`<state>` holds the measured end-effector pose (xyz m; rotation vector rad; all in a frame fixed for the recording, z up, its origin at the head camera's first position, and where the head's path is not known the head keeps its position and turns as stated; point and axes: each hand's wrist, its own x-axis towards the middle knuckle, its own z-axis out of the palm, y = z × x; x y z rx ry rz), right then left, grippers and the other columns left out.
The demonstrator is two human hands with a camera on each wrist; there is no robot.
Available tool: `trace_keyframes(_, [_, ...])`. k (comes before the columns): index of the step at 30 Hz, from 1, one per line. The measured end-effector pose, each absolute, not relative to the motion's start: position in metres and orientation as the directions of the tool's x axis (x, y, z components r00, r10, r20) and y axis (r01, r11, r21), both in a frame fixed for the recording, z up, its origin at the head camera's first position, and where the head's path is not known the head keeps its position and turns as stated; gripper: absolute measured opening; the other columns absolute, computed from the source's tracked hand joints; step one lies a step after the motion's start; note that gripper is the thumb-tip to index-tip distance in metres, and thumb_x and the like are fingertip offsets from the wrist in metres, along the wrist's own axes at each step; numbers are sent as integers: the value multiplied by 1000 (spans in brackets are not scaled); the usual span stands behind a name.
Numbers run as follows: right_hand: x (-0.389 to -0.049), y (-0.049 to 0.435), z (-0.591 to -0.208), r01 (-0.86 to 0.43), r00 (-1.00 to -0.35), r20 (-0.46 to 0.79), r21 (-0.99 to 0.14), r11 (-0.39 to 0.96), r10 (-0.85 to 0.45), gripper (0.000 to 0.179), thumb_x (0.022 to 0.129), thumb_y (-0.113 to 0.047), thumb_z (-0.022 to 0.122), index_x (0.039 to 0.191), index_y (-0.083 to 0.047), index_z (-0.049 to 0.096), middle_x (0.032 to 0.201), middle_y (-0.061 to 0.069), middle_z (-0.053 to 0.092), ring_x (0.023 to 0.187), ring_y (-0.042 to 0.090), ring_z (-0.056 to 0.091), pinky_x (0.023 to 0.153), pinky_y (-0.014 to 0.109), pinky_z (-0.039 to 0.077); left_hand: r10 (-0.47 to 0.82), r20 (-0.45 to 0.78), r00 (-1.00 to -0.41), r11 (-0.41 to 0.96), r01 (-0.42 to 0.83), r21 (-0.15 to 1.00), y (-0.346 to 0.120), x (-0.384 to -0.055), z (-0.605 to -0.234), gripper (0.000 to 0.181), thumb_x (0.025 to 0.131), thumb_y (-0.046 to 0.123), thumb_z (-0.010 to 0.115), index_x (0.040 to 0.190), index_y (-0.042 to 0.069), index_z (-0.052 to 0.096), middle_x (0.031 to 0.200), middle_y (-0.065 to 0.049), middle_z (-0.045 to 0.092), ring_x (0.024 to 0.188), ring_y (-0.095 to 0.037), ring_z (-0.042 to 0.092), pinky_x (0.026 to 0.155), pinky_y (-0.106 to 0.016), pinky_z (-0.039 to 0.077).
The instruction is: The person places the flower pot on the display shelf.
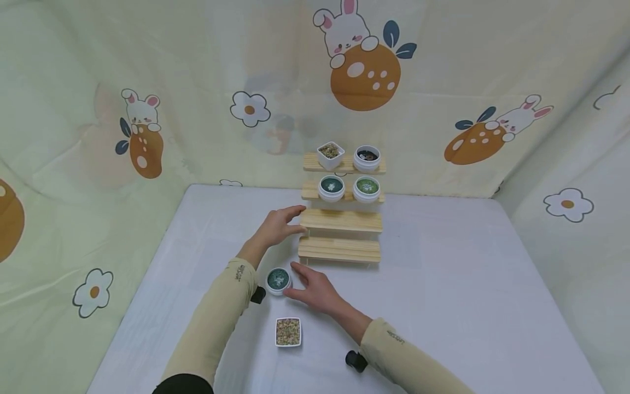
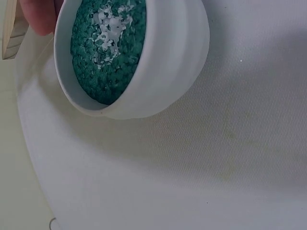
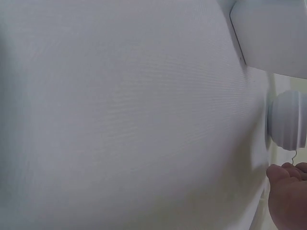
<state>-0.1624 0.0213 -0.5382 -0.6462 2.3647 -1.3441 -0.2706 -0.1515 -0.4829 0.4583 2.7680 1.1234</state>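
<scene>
My left hand (image 1: 276, 227) is at the left end of the wooden tiered shelf (image 1: 340, 220), thumb and fingers spread at its third tier from the top. My right hand (image 1: 317, 290) reaches in from the right, its thumb and forefinger parted beside a round white pot (image 1: 278, 279) with a speckled dark green top. That pot stands on the table and looms large in the left wrist view, its green surface (image 2: 108, 52) flecked with white. In the right wrist view, the right hand (image 3: 290, 194) appears below the round pot (image 3: 286, 120). Nothing is held in either hand.
Nearer the front, a square white pot (image 1: 287, 332) of tan grains stands on the table. Upper tiers hold a square grain pot (image 1: 330, 156), a dark-filled round pot (image 1: 366, 157), a dark green pot (image 1: 332, 188) and a bright green one (image 1: 366, 189). Patterned cloth (image 1: 197, 126) hangs behind.
</scene>
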Motion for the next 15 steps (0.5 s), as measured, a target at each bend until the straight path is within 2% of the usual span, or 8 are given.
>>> trace_keyframes(15, [-163,9,-550,-215,-834,-66,-876,432,-548,75,87,-34,75,146,-1,43,148,12,45,135,23,44,109,34,41,328,12,-944,687,247,683,-153,-271,-484,62,88,29,75,142,8,52,138,-12,57,127,-28,54,107,-37,44])
